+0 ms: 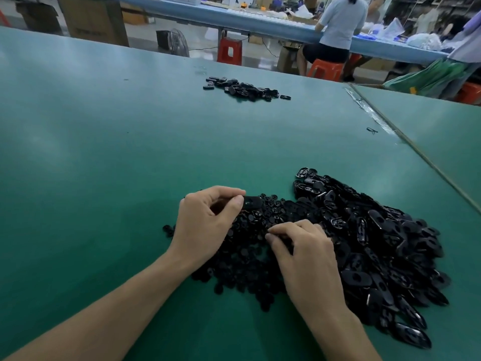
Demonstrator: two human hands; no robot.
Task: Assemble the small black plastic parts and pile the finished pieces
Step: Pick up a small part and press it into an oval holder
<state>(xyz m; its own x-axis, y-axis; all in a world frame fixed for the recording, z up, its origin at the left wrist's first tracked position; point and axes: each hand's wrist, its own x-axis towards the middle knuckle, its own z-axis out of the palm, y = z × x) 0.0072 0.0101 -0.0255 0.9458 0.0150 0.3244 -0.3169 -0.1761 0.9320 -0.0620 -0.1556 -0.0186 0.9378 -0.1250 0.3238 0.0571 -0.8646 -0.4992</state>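
- The left hand (208, 220) hovers over the left edge of the near heaps, fingers curled. Thumb and fingertips pinch one oval black part (253, 203) by its left end, and the part sticks out to the right of the fingers.
- The right hand (304, 251) lies to the right of the left hand and nearer the viewer, knuckles up and fingers bent. Its fingertips (270, 233) are drawn close together and touch the heap of small round parts (244, 259). Whether they grip a part cannot be told.
- The heap of small round parts lies on the green desk (104, 152) under and between both hands.
- A larger heap of oval shells (377, 243) adjoins it on the right and spreads toward the near right corner.
- A smaller far pile of black pieces (244, 88) lies well apart from both heaps, toward the far edge of the desk.
- A seam with clear tape (372, 113) runs along the right side of the desk.
- Beyond the desk, a person (338, 29) sits on an orange stool (325, 70) at a blue bench, and a red stool (229, 51) stands to the left.
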